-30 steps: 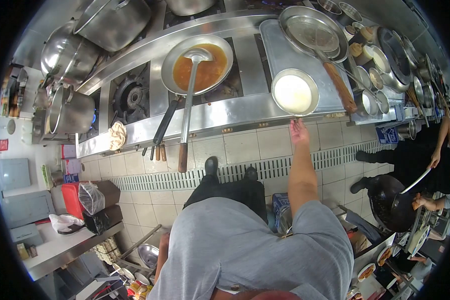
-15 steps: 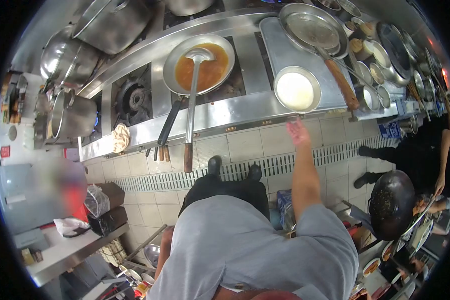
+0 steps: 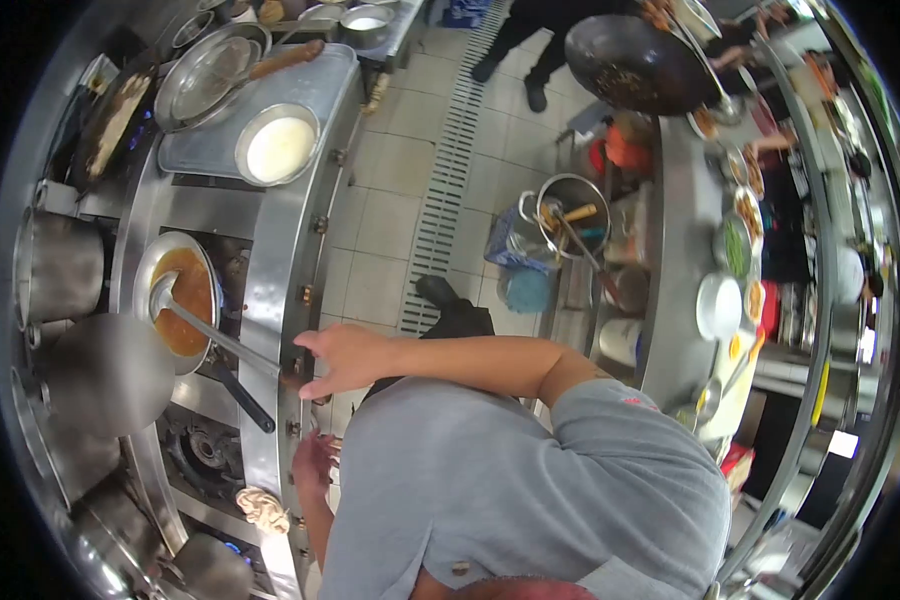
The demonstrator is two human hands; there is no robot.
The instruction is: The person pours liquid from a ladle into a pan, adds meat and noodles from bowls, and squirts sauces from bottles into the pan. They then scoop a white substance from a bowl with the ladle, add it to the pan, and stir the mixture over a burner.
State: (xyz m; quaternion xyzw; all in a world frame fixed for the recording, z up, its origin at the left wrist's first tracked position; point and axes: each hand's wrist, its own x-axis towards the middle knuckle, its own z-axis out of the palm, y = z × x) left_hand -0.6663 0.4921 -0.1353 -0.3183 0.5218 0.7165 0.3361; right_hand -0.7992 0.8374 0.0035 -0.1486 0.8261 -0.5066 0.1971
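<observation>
My right hand reaches across my body to the stove's front edge, thumb and fingers spread, beside the handle end of a long metal ladle. The ladle's bowl rests in orange-brown sauce inside a pan. The pan's black handle points toward the front edge. Below my right hand, my left hand is close to the stove edge; its fingers are blurred, and what they touch, if anything, is unclear.
A bowl of white liquid and a strainer sit on a metal tray. A crumpled cloth lies by a burner. Across the aisle are a pot of utensils, a dark wok and another person's legs.
The view has turned to the right. My right hand has moved from near the bowl of white liquid to the ladle's handle end. My left hand has come into view at the stove edge.
</observation>
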